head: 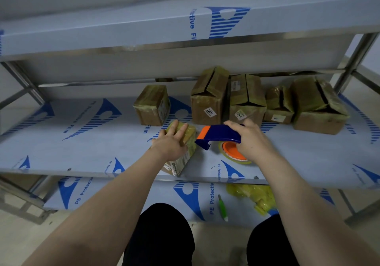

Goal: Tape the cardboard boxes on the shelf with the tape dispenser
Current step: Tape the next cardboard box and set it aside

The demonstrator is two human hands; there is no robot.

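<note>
tape dispenser (221,137) beside small box (186,140) (both held)

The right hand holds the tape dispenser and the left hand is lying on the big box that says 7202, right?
Not quite. In the head view the left hand lies on the small box at the front of the shelf, not on the 7202 box behind it. The right hand does hold the tape dispenser.
</note>
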